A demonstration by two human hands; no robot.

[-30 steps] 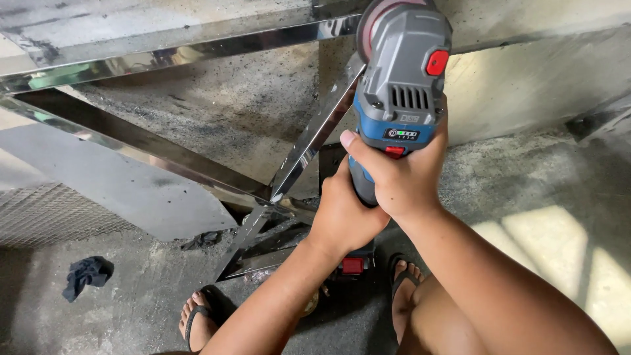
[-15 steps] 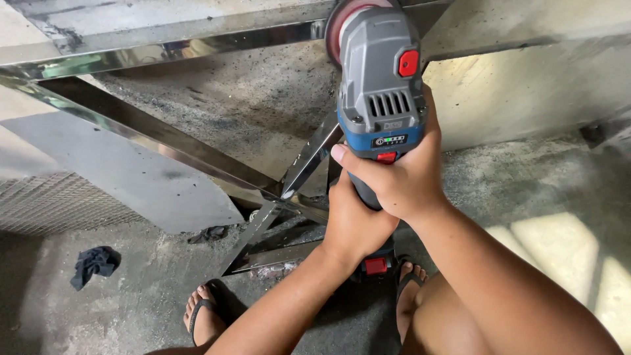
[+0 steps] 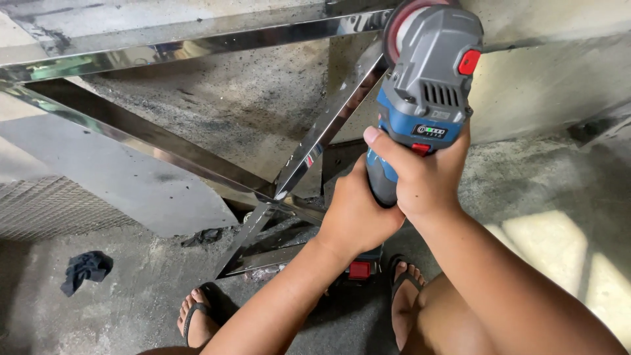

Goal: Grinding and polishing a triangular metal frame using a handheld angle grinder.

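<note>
Both hands on a cordless angle grinder (image 3: 427, 98); right hand (image 3: 427, 177) has its grip wrapped tight round the blue-grey body, left hand (image 3: 355, 217) has its grip closed on the lower handle just above the battery pack (image 3: 360, 268); grinder sits right of centre, far end up, its reddish disc (image 3: 396, 29) at the joint where the diagonal polished steel bar (image 3: 328, 125) meets the top rail (image 3: 197, 39).

Risk, as a judgement: disc could snag on the bar edge and kick back toward the arms; sparks or grit could hit bare feet in open sandals (image 3: 197, 315) right below; no gloves visible; bare forearms are close to the disc; mirror-finish steel could get gouged if the disc tilts.

Grinder look: grey head with vent slots, blue mid-section, red button on the side, small indicator panel, red-tabbed battery at the near end; cannot tell if the disc is spinning.

Around: a second steel bar (image 3: 131, 138) crosses left, dusty concrete floor (image 3: 559, 197), dark rag (image 3: 85, 269) at left, mesh panel (image 3: 39, 210) far left.
</note>
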